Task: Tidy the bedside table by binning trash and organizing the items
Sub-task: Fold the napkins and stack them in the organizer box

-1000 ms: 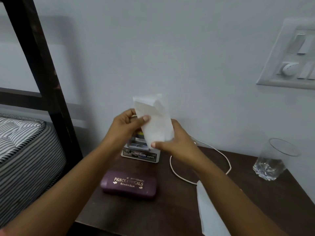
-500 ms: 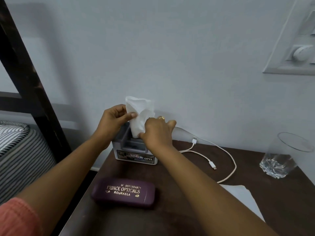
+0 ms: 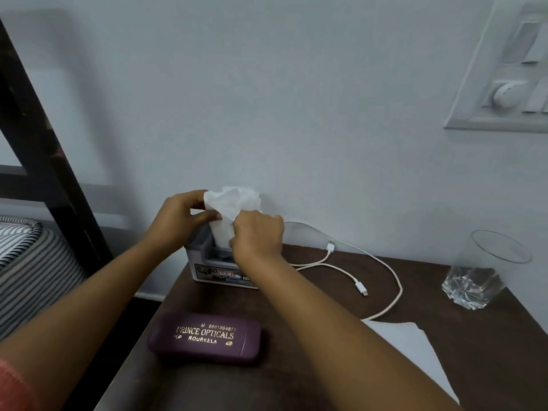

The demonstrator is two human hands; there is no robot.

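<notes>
tissue [image 3: 229, 203], pinched between left fingers [image 3: 207, 216], right fingers [image 3: 241, 226]

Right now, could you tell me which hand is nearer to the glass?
Right. The right hand grips the tissue well left of the glass; the left hand sits even farther left.

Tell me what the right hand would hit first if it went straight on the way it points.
The right hand, pinching the white tissue, points down into the grey box. Going on, it would probably meet the box's inside first; depth there is unclear.
</notes>
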